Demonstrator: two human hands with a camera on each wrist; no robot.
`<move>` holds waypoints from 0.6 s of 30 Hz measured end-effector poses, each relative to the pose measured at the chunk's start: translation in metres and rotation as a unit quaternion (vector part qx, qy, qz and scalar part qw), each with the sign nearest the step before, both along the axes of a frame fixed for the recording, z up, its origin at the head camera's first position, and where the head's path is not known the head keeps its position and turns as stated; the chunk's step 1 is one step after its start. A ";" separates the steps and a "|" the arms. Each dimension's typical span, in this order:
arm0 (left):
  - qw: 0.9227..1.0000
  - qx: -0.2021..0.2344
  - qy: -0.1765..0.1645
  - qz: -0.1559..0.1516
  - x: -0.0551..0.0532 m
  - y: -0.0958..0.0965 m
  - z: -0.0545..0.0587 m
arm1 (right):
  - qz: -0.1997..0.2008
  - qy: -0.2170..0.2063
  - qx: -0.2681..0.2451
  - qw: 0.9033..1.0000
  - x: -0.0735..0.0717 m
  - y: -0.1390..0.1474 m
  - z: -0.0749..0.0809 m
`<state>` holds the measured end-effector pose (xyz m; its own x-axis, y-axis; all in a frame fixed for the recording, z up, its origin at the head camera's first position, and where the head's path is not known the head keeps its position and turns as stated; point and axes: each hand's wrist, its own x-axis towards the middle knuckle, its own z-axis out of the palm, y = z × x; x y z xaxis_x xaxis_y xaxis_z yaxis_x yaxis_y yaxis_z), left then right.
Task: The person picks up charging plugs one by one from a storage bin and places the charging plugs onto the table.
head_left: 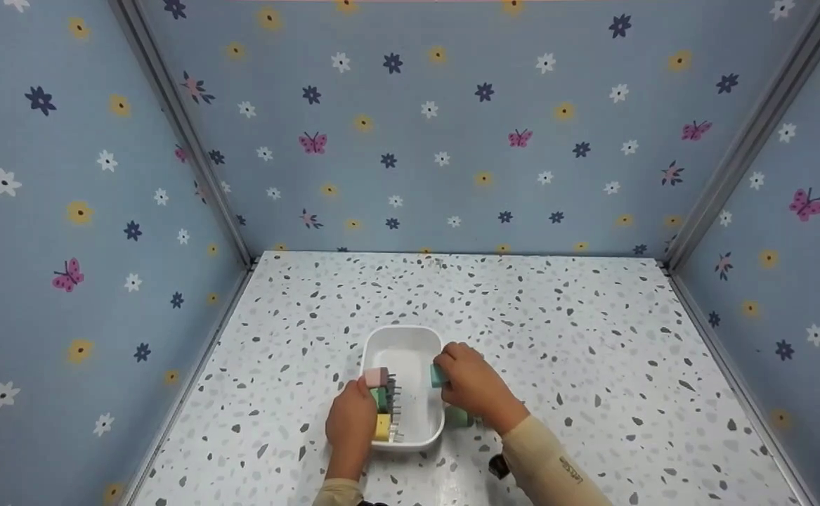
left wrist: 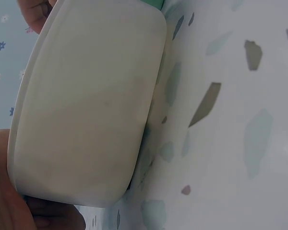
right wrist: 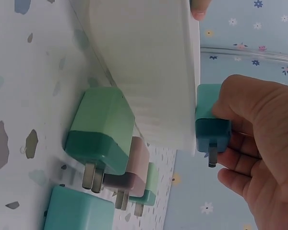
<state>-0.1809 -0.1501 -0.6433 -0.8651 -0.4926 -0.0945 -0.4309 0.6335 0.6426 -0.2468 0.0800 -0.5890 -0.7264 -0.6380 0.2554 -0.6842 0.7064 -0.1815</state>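
A white rectangular box point(head_left: 402, 328) stands on the table. My left hand point(head_left: 352, 419) grips its left wall, thumb at the rim. Along that side inside lie plug-in chargers with their prongs to the right: a pink charger point(head_left: 376, 377), a green charger point(head_left: 380, 398) and a yellow charger point(head_left: 382, 426). My right hand point(head_left: 476, 383) pinches a teal charger point(right wrist: 211, 103) at the box's right rim, its prongs pointing toward the wrist camera. Outside the right wall sit a green charger point(right wrist: 105, 115), a pink charger point(right wrist: 138, 158), a light green charger point(right wrist: 151, 184) and another teal charger point(right wrist: 79, 211).
The white speckled table point(head_left: 564, 316) is bounded by blue flowered panels point(head_left: 438, 140) at the back, left and right. Grey metal posts point(head_left: 185, 133) line the corners. A small black object point(head_left: 499, 466) shows beside the right sleeve.
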 end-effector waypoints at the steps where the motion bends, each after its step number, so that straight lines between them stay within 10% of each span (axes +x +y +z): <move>1: 1.000 0.001 -0.001 0.000 0.000 0.000 0.000 | -0.001 0.002 0.000 1.000 0.000 0.001 0.000; 18: 1.000 -0.002 -0.005 0.001 0.000 0.000 0.002 | -0.025 -0.038 -0.016 0.999 0.000 0.018 0.000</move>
<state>-0.1811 -0.1497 -0.6417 -0.8628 -0.4951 -0.1018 -0.4394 0.6353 0.6351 -0.2472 0.0983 -0.5886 -0.7756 -0.5928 0.2168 -0.6311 0.7327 -0.2546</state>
